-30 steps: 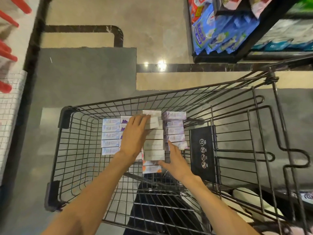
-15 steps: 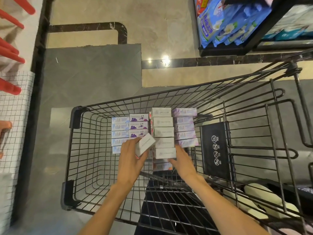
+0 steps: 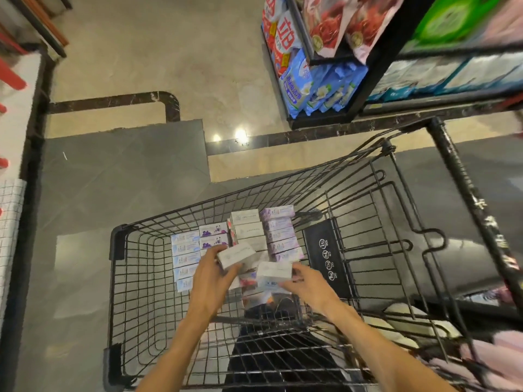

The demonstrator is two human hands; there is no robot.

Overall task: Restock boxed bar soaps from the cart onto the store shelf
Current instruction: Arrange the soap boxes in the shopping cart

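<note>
A black wire cart (image 3: 130,281) holds rows of boxed bar soaps (image 3: 278,233), white, purple and pale blue, stacked on its floor. My left hand (image 3: 210,281) grips a white soap box (image 3: 236,254), lifted and tilted above the stacks. Just to its right, my right hand (image 3: 307,287) holds a second white soap box (image 3: 274,270) by its near side, raised off the row. The store shelf (image 3: 365,89) stands at the upper right, beyond the cart.
The shelf carries blue, red and green packaged goods (image 3: 308,89). A black sign panel (image 3: 325,258) hangs inside the cart on the right. The cart's handle bar (image 3: 469,199) crosses the right side. A white grid rack (image 3: 11,222) stands at the left edge.
My right hand has taken a white box off the middle row and lifted it. My left hand still carries its box, now higher. The view has swung up toward the shelf.
</note>
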